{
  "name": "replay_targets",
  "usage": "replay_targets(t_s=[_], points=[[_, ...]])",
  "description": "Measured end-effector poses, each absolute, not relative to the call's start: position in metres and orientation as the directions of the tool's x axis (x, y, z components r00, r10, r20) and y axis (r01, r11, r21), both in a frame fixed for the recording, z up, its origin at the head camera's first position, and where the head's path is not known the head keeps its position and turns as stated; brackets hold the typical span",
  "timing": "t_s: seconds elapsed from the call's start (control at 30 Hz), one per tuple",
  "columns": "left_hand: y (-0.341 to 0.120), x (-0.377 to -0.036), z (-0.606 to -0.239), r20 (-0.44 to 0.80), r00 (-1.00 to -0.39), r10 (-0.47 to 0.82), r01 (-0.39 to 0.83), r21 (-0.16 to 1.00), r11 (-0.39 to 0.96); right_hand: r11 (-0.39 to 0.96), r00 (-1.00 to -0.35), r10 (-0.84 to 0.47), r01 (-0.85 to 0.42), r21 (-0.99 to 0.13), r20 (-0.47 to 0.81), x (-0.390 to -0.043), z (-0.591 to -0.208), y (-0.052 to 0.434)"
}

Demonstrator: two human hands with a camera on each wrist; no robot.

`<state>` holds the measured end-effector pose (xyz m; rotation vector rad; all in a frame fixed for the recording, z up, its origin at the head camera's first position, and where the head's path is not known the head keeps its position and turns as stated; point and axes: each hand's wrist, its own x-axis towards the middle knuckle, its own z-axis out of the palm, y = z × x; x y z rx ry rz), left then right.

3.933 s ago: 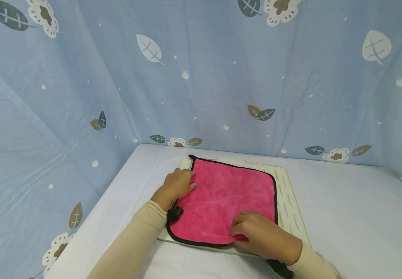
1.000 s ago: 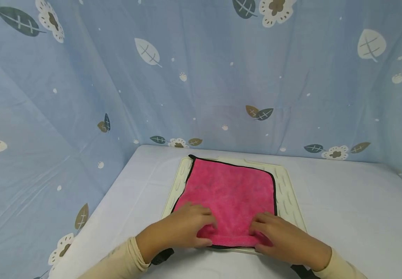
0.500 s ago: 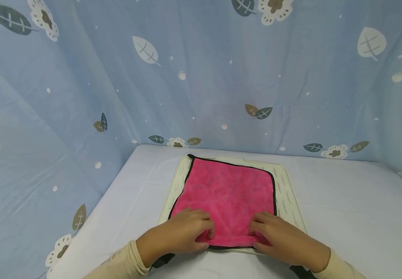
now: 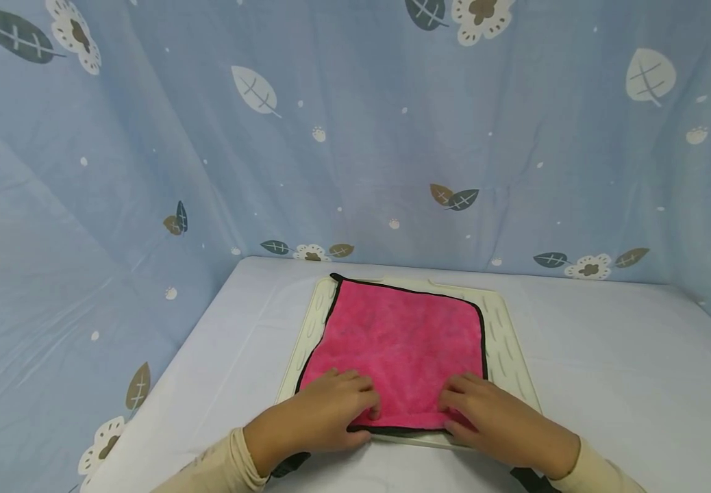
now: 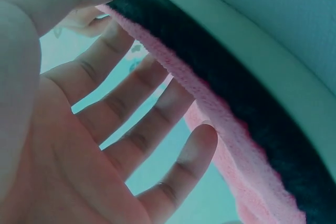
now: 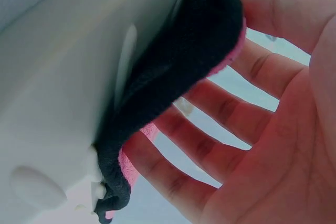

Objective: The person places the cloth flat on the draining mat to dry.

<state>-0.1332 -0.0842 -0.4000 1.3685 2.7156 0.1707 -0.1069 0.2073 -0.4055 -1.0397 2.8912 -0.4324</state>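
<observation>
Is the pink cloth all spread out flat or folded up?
Mostly spread flat: the pink cloth covers the cream board, but both hands are lifting its near edge.

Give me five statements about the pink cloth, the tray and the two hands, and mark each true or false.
1. The pink plush cloth with black trim lies on a cream plastic tray. True.
2. The left hand is at the cloth's far edge. False: it is at the near edge.
3. The right hand pinches the cloth's near edge between thumb and fingers. True.
4. The cloth is folded into a small square. False: it lies spread flat.
5. The tray stands on a white table. True.
</observation>
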Motion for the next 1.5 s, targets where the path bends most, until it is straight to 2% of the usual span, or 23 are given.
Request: replay_targets(t_s=[0.47, 1.07, 1.23, 1.5], points=[[-0.084, -0.136, -0.397, -0.040, -0.612, 0.790, 0.769, 0.201, 0.607, 0.729, -0.769, -0.635, -0.630, -0.269, 0.079, -0.106, -0.405, 0.206], [-0.082, -0.137, -0.398, -0.012, -0.614, 0.789, 0.775, 0.179, 0.606, 0.773, -0.780, -0.620, -0.626, -0.102, 0.092, -0.099, -0.404, 0.198], [-0.082, -0.136, -0.397, -0.025, -0.616, 0.787, 0.772, 0.179, 0.610, 0.735, -0.744, -0.653, -0.668, -0.118, 0.142, -0.100, -0.403, 0.200], [-0.084, -0.135, -0.395, -0.031, -0.610, 0.792, 0.774, 0.194, 0.603, 0.687, -0.715, -0.683, -0.699, -0.200, 0.152, -0.102, -0.400, 0.203]])
